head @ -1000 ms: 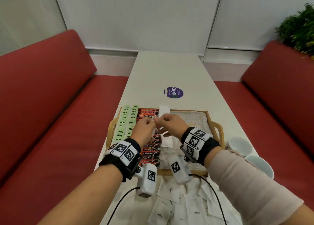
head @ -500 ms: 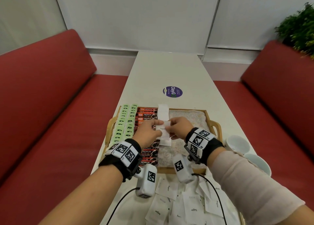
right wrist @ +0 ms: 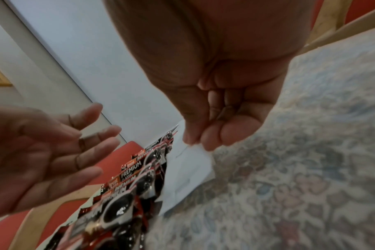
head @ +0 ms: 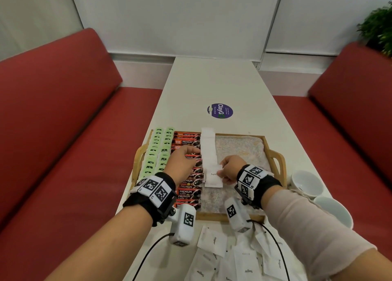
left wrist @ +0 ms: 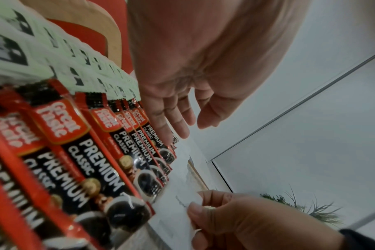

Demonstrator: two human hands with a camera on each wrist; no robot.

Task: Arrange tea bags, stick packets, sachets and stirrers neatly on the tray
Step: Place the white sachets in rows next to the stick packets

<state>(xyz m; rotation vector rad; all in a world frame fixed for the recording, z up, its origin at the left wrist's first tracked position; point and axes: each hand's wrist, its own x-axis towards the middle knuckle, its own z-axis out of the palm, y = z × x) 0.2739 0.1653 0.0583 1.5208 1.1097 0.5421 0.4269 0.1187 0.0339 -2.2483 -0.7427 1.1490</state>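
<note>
step in hand, as judged: laying a white sugar sachet point(head: 213, 177) at the near end of the white sachet column point(head: 208, 147), just right of the red coffee stick packets point(head: 187, 141) on the wooden tray point(head: 275, 159). right hand point(head: 231, 170) pinches the sachet's right edge between thumb and fingertips; left hand point(head: 180, 160) hovers over the stick packets, fingers spread, holding nothing. next move likely calls for squaring the sachet with that column, letting go, then fetching another from the loose sachets point(head: 237, 259) on the table nearer than the tray.

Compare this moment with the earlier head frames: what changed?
The left hand let go of the sugar sachet and opened. The right hand brought the sachet toward the person, extending the white row. Tray, tea bags and coffee sticks stayed put.
</note>
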